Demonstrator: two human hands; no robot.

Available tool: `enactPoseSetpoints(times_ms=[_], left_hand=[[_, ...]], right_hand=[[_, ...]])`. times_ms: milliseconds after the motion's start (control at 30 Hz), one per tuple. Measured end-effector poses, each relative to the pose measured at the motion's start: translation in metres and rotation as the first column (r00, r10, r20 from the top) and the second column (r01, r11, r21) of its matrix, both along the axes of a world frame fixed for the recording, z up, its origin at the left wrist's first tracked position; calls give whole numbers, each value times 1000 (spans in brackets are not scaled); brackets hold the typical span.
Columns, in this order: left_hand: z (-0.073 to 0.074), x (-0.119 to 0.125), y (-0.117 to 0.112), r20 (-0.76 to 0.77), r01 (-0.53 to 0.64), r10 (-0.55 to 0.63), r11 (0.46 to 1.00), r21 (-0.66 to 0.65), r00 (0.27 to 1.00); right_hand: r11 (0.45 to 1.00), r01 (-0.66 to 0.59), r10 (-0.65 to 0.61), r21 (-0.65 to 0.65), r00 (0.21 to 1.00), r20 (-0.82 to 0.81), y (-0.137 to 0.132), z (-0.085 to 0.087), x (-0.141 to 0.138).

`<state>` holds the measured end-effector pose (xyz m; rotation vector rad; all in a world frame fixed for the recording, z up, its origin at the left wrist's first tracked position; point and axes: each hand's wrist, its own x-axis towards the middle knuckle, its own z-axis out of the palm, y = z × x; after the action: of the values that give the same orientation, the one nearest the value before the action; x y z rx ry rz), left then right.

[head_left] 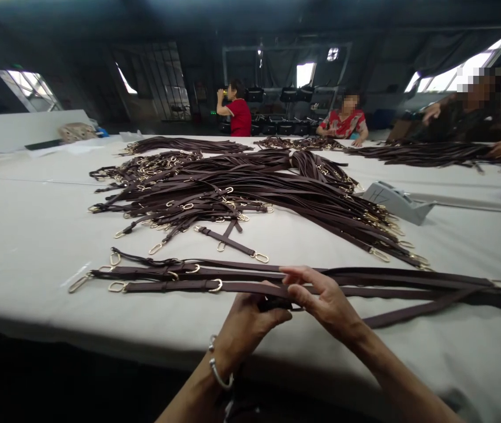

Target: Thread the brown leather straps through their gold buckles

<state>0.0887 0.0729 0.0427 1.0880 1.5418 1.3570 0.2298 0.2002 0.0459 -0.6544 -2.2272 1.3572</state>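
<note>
Several dark brown leather straps [189,276] with gold clips lie side by side near the front edge of a white table [25,235]. My left hand [246,323], a silver bangle on its wrist, is curled around the strap bundle from below. My right hand [321,296] rests on top of the same straps, fingers pinched on one strap. Both hands meet at the middle of the bundle.
A big heap of brown straps [241,188] covers the table's middle. A grey tape dispenser [398,201] sits to the right. More straps [436,154] lie at the far right. Three other people work at the far side, one in red [238,114].
</note>
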Motion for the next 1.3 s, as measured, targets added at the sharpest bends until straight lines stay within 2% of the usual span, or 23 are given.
enactPoseSetpoints(times_ms=[133,200,300,367,467,567,667,767,867,1033,1200,1300], left_hand=[[-8,6,4,-220,-60,57,998,-9,974],[-12,6,4,-246,-79,78,997,5,966],[-14,2,1,-215,-123,123,992,13,969],[-13,-2,-2,-190,-170,171,985,26,967],[-13,-5,-6,-127,-197,204,978,66,971],[-14,-5,-8,-110,-183,196,976,119,974],[-16,-4,-8,-136,-155,180,972,175,974],[-16,-4,-9,-167,-111,152,966,232,974],[-16,-3,-11,-210,-90,148,961,260,966],[-18,-4,-12,-366,-17,136,951,309,921],[-30,-9,-8,-533,93,173,895,436,828],[-37,-14,-6,-590,155,168,876,457,790]], right_hand=[[976,-163,160,-147,987,-32,-15,29,-20],[951,-196,184,-238,980,-72,-22,37,-26],[889,-186,115,-419,975,-190,-21,36,-22],[855,-140,45,-499,979,-197,-14,32,-13],[897,-53,19,-439,996,-82,-3,27,-1],[949,-99,117,-300,992,42,1,26,6],[945,-208,250,-254,957,148,0,27,7],[942,-216,271,-255,941,204,1,29,8],[947,-193,252,-256,943,219,4,30,9],[946,-253,290,-200,939,183,3,26,4],[934,-274,298,-229,952,75,-5,13,-4],[935,-264,281,-235,959,41,-6,7,-5]])
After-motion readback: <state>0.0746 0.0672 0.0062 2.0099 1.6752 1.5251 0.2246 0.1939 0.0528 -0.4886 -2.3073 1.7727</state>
